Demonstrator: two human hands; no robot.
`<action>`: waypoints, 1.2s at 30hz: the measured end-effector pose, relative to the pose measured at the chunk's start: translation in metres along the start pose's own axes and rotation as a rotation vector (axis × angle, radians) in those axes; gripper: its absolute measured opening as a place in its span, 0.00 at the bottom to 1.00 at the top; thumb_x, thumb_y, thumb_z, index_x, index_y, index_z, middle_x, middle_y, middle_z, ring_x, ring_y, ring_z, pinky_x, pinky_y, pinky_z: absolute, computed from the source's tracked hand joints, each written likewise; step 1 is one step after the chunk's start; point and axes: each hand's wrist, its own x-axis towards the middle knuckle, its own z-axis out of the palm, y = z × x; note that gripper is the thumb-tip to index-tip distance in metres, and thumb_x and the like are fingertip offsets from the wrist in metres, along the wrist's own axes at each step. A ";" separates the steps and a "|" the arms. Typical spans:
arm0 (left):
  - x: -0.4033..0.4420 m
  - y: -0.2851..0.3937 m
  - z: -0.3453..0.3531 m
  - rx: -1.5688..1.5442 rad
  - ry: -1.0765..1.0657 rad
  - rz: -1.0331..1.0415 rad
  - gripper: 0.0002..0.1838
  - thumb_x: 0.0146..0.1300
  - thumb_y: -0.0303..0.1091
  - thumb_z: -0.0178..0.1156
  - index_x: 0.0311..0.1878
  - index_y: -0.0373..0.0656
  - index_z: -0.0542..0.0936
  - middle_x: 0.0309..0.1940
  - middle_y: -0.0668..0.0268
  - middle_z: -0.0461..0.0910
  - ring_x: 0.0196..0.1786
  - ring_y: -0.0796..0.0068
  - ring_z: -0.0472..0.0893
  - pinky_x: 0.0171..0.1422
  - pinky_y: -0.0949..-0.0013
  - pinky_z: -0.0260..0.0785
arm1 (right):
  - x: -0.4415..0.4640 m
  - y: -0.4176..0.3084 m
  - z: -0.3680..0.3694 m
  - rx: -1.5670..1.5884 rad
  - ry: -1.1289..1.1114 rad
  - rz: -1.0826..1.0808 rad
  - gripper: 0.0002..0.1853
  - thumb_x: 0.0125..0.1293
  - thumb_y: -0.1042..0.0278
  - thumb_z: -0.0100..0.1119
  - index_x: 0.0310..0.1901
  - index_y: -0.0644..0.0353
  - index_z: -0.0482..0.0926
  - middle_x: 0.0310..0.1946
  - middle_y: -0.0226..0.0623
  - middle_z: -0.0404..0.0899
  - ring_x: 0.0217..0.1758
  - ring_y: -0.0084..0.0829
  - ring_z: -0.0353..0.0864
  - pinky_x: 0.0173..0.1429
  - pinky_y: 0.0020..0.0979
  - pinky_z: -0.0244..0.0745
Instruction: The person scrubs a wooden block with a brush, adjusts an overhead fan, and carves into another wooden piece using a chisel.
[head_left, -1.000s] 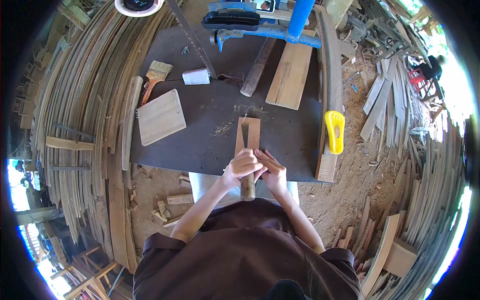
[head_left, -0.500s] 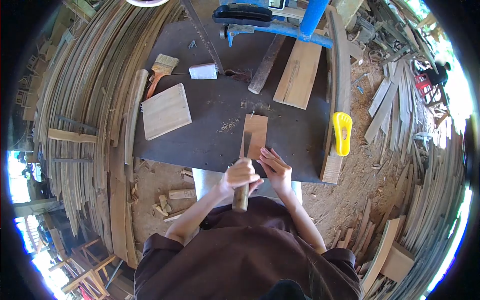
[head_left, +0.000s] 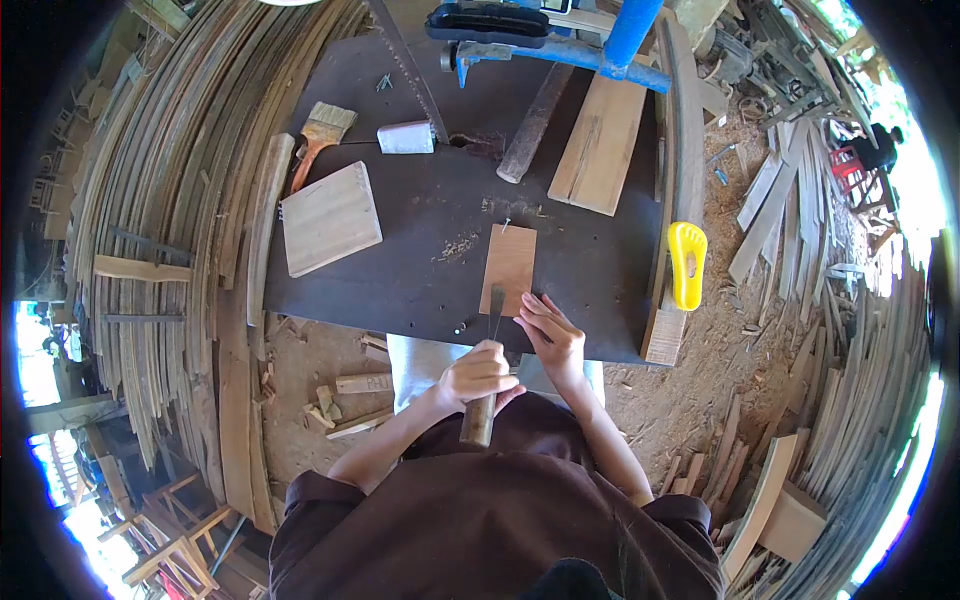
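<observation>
My left hand (head_left: 478, 375) is wrapped around the wooden handle of a chisel (head_left: 478, 422). Its dark blade points away from me and overlaps the near part of a small reddish-brown wooden board (head_left: 511, 257); I cannot tell whether it touches the wood. At the board's near right corner, the fingers of my right hand (head_left: 553, 338) are close together and hold its edge. A nail (head_left: 506, 225) shows at the board's far edge. Just left of the blade, a small pale metal piece (head_left: 460, 328) rests on the dark tabletop (head_left: 400, 290).
A light square board (head_left: 332, 218), a brush (head_left: 322, 140) and a white block (head_left: 407, 138) occupy the left side. Farther back are a wooden bar (head_left: 533, 130), a plank (head_left: 600, 145) and a blue metal frame (head_left: 560, 52). A yellow object (head_left: 687, 265) sits on the right rail.
My left hand has drawn the chisel slightly toward my body, so its blade sits lower over the board. My right hand stays at the corner.
</observation>
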 end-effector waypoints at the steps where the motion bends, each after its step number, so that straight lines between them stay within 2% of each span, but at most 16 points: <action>1: 0.005 -0.004 0.001 0.003 0.004 -0.003 0.14 0.48 0.23 0.77 0.34 0.42 0.80 0.24 0.67 0.75 0.29 0.66 0.77 0.42 0.62 0.73 | 0.000 0.000 0.000 -0.005 0.002 -0.003 0.09 0.60 0.77 0.71 0.42 0.67 0.86 0.50 0.44 0.87 0.57 0.40 0.86 0.67 0.45 0.77; 8: 0.040 -0.048 -0.001 0.049 0.114 -0.015 0.11 0.50 0.21 0.75 0.33 0.41 0.81 0.25 0.65 0.77 0.29 0.65 0.78 0.44 0.61 0.72 | -0.002 0.004 -0.001 -0.031 -0.023 -0.013 0.09 0.60 0.76 0.70 0.41 0.67 0.86 0.50 0.43 0.87 0.56 0.40 0.87 0.67 0.45 0.78; 12: 0.035 -0.020 -0.002 0.025 0.096 -0.053 0.12 0.49 0.21 0.75 0.33 0.41 0.81 0.25 0.66 0.76 0.29 0.66 0.77 0.43 0.61 0.72 | -0.001 0.005 0.001 -0.007 -0.001 -0.022 0.09 0.60 0.76 0.71 0.41 0.67 0.86 0.50 0.43 0.87 0.56 0.39 0.87 0.67 0.45 0.78; 13: 0.025 -0.018 0.001 0.026 0.079 0.028 0.12 0.49 0.22 0.76 0.33 0.41 0.81 0.25 0.66 0.76 0.29 0.66 0.77 0.43 0.61 0.72 | -0.001 0.004 0.002 -0.002 0.014 -0.019 0.09 0.60 0.76 0.71 0.41 0.67 0.86 0.50 0.43 0.87 0.56 0.39 0.87 0.67 0.44 0.78; 19: 0.008 -0.001 0.001 0.014 0.013 -0.012 0.14 0.47 0.23 0.77 0.34 0.43 0.80 0.25 0.68 0.74 0.29 0.66 0.77 0.43 0.60 0.72 | 0.000 0.001 0.001 -0.002 0.004 -0.014 0.09 0.59 0.76 0.72 0.41 0.67 0.86 0.49 0.45 0.87 0.57 0.40 0.87 0.66 0.45 0.78; 21: 0.024 -0.010 0.001 0.057 0.052 -0.028 0.08 0.52 0.23 0.74 0.32 0.41 0.83 0.23 0.66 0.78 0.28 0.68 0.78 0.41 0.61 0.74 | 0.000 0.002 0.002 0.000 0.014 -0.016 0.08 0.60 0.77 0.71 0.41 0.67 0.86 0.49 0.45 0.87 0.56 0.40 0.87 0.67 0.45 0.78; 23: 0.035 -0.030 0.007 0.069 0.144 -0.004 0.08 0.52 0.22 0.74 0.31 0.41 0.82 0.23 0.64 0.78 0.27 0.67 0.78 0.41 0.62 0.73 | 0.001 0.002 0.000 0.003 -0.002 -0.021 0.09 0.59 0.79 0.69 0.42 0.68 0.85 0.50 0.46 0.87 0.57 0.41 0.86 0.68 0.45 0.77; 25: 0.047 -0.045 0.008 0.006 0.136 -0.015 0.11 0.50 0.22 0.76 0.33 0.42 0.81 0.24 0.66 0.75 0.29 0.65 0.77 0.42 0.61 0.70 | 0.001 0.000 -0.003 0.001 -0.011 -0.022 0.10 0.58 0.82 0.68 0.43 0.69 0.85 0.50 0.48 0.86 0.57 0.41 0.86 0.68 0.45 0.77; 28: 0.058 -0.055 0.012 0.017 0.154 0.009 0.11 0.50 0.22 0.75 0.32 0.41 0.81 0.24 0.65 0.75 0.29 0.65 0.77 0.42 0.62 0.69 | 0.001 -0.003 -0.004 -0.032 -0.044 0.014 0.12 0.57 0.84 0.64 0.44 0.69 0.85 0.51 0.49 0.86 0.58 0.43 0.85 0.69 0.45 0.76; 36: 0.016 -0.004 0.005 -0.004 0.038 -0.027 0.14 0.47 0.22 0.77 0.34 0.42 0.81 0.26 0.65 0.75 0.30 0.64 0.77 0.42 0.60 0.72 | -0.002 0.005 0.002 0.004 0.018 -0.037 0.09 0.59 0.78 0.70 0.42 0.68 0.86 0.50 0.43 0.87 0.57 0.40 0.86 0.68 0.45 0.78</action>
